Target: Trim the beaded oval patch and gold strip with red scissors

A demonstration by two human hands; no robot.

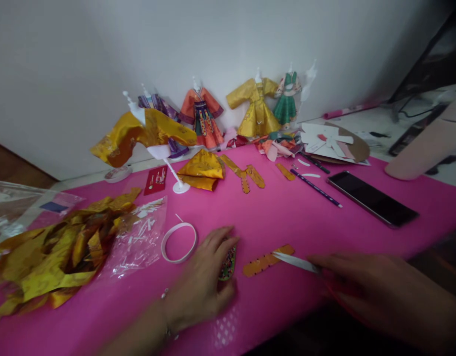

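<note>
My left hand (pixel 204 282) lies palm down on the pink table cover (pixel 280 217), fingers bent over a small patterned paper piece (pixel 228 264). My right hand (pixel 376 289) is closed on a thin white tool (pixel 296 262), whose tip touches an orange paper strip (pixel 268 260) lying between the hands. A ring of white tape (pixel 178 242) sits just left of my left hand. Both hands are blurred.
Gold paper scraps (pixel 50 252) and a clear bag (pixel 139 237) lie at left. A gold paper robe on a stand (pixel 144 133), several paper dresses (pixel 255 106) along the wall, gold pieces (pixel 204 170), a purple pencil (pixel 316 188), a phone (pixel 372 198) and card cutouts (pixel 334 143) lie beyond.
</note>
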